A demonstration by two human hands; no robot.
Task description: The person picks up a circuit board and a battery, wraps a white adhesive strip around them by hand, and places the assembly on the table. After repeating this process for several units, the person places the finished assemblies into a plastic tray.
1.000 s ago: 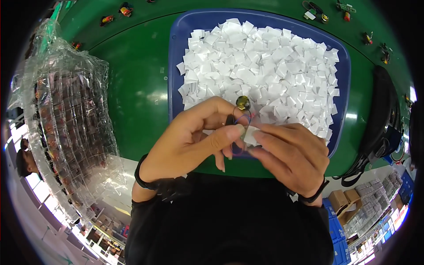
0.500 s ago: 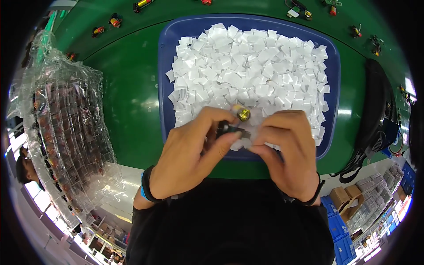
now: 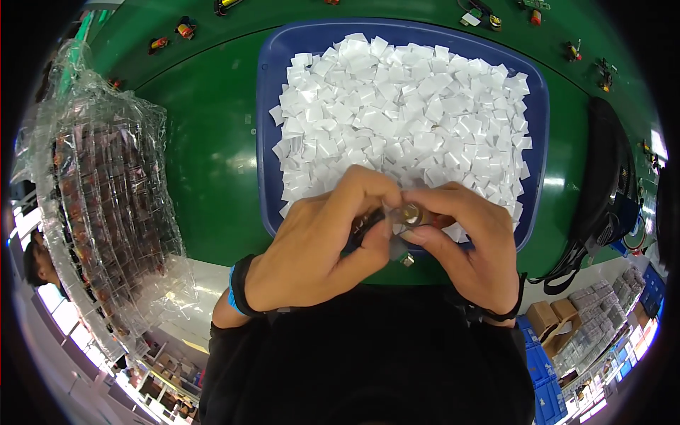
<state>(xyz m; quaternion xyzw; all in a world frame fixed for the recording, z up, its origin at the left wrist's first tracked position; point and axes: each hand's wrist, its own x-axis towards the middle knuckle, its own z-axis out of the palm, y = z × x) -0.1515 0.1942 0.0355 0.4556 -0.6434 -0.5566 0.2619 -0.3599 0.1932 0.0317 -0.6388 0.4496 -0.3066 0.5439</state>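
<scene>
Over the blue tray (image 3: 267,142), the left hand (image 3: 312,248) grips a dark part (image 3: 364,225) and the right hand (image 3: 476,237) pinches a shiny round part (image 3: 412,214) between them, its long way too blurry to tell.

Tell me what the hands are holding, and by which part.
The left hand holds a small dark object; exactly where it grips is hidden. The right hand appears to pinch a round, gold-coloured piece by its sides.
</scene>
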